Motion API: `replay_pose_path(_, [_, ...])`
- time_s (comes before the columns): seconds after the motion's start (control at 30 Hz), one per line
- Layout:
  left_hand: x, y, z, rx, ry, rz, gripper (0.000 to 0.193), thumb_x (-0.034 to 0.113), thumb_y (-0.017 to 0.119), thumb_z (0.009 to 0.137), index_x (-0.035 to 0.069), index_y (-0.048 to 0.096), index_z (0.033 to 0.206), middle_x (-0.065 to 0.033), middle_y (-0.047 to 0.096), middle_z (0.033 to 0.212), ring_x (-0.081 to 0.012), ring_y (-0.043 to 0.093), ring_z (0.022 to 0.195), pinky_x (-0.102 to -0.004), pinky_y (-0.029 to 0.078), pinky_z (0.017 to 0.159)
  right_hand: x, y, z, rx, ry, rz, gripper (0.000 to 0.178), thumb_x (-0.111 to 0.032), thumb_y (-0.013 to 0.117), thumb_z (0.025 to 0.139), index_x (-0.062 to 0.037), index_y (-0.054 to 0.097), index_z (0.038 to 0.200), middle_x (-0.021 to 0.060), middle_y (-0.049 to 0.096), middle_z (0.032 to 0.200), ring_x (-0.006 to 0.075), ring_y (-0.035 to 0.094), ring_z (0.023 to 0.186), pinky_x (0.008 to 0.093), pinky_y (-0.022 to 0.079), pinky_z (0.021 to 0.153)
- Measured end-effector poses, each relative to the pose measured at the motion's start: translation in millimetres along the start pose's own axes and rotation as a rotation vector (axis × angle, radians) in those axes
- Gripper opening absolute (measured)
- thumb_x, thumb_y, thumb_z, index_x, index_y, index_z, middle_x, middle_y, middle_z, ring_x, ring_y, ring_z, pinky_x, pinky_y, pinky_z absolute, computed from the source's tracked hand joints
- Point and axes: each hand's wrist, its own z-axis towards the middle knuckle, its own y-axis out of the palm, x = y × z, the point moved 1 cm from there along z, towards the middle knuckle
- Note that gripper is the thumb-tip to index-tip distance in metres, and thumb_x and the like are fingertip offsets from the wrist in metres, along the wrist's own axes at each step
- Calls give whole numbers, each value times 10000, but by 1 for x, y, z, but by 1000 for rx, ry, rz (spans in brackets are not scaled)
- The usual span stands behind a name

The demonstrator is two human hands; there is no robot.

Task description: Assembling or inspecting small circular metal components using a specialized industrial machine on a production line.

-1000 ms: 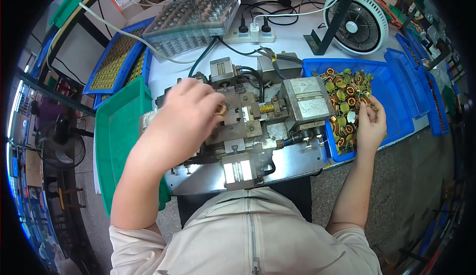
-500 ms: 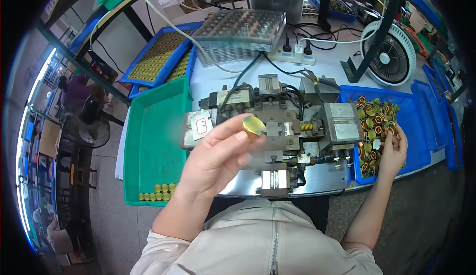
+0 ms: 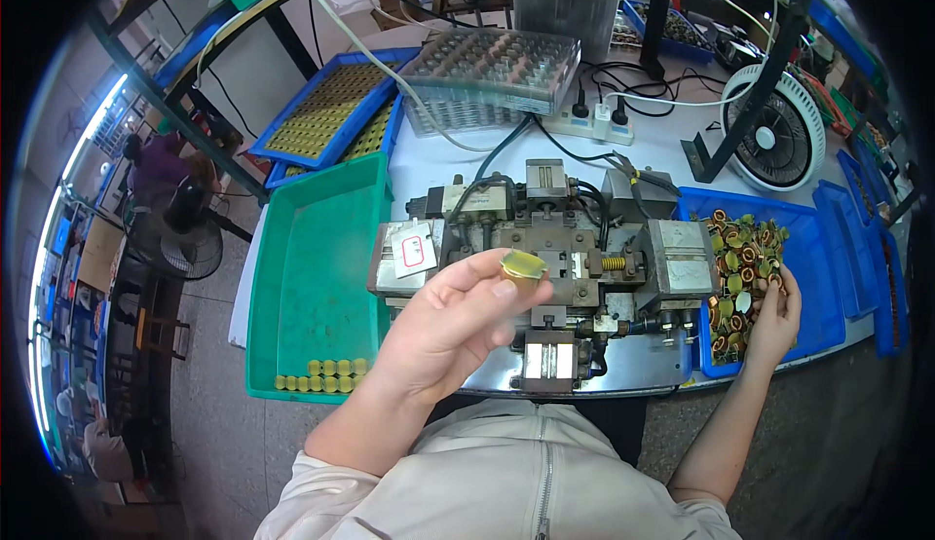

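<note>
Above the machine fixture (image 3: 550,248), my left hand (image 3: 438,331) pinches a small coil part (image 3: 523,265) between thumb and fingers. Its top is a flat yellow-green plate with cut corners, and a copper-coloured side shows beneath. Over at the right, my right hand (image 3: 776,321) reaches into a blue bin (image 3: 813,267). Its fingers are closed among a heap of loose coil parts (image 3: 735,277) with copper rings and yellow-green plates. What those fingertips grip is partly hidden. Several similar yellow parts (image 3: 329,376) stand in rows at the near end of a green tray (image 3: 317,258), left of the fixture.
Blue trays of yellow parts (image 3: 317,116) are stacked at the back left, beside clear plastic trays (image 3: 492,68). Behind the fixture lie a power strip (image 3: 584,126) and loose cables. A white fan (image 3: 774,136) and a dark shelf post (image 3: 755,73) stand at the back right.
The view has shifted slightly, moving the scene rightward. My left hand has tilted the coil part and brought it a little right and nearer. My right hand stays in the blue bin.
</note>
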Motion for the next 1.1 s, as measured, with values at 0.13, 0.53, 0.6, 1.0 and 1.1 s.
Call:
replay_pose_path(0.13, [0,4,-3,30,-10,23,408,23,655,978,-38,532,1362,-215,681,1239,-268,672,1194,-155,488,620,15,-1,6,-18,-103,-10,340,-130,630,1022,-71,612,1356,26,709,963,60,579,742,197,459,648])
replay_pose_path(0.53, [-3,0,-5,30,-8,-26,373,-10,669,957,14,553,1311,-217,682,1218,-277,679,1183,-172,510,632,29,-1,16,-20,-139,-94,376,-60,662,978,-44,566,1341,64,647,1058,85,602,817,220,497,739])
replay_pose_path(0.6, [-4,2,-5,49,13,13,365,-11,652,964,2,567,1319,-244,672,1242,-289,688,1174,-157,489,606,30,0,16,-1,-163,-34,371,-41,656,972,-45,564,1331,67,648,1062,82,600,822,221,497,736])
replay_pose_path(1.0, [25,-38,-25,93,239,258,464,-50,628,895,-26,539,1350,-243,672,1200,-276,697,1095,-172,493,624,33,4,8,93,-139,97,372,-21,662,941,2,602,1307,90,670,878,101,619,722,219,504,647])
replay_pose_path(1.1, [53,-83,-51,223,365,399,472,-35,625,890,-39,540,1355,-240,673,1190,-267,677,1108,-177,499,658,22,1,8,50,-95,38,384,-12,660,939,5,591,1317,105,682,886,107,643,748,220,518,655])
